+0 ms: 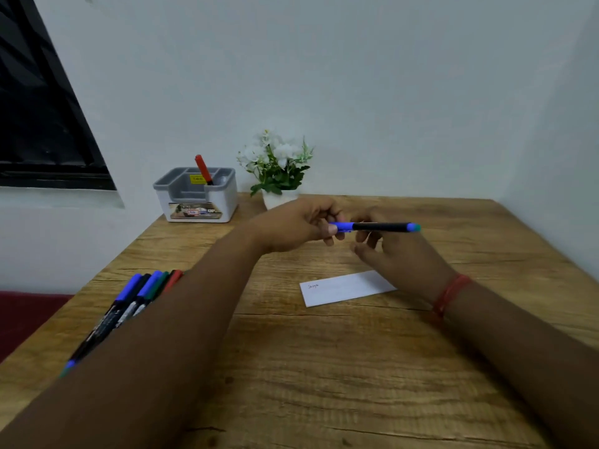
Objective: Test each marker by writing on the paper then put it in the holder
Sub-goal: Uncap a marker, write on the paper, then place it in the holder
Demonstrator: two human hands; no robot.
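Observation:
A blue-capped marker (379,226) with a black barrel is held level above the table. My left hand (295,225) pinches its blue cap end. My right hand (398,257) sits under and behind the barrel with fingers loosely curled around it. Below lies a small white paper (343,288) with a short word written at its left end. The grey and white holder (197,196) stands at the table's far left with a red marker (203,169) upright in it. Several more markers (129,306) lie in a row at the left, partly hidden by my left forearm.
A white pot of white flowers (277,170) stands beside the holder against the wall, just behind my left hand. The wooden table (324,367) ends at a wall on the far side and right. A dark window (39,118) is at the upper left.

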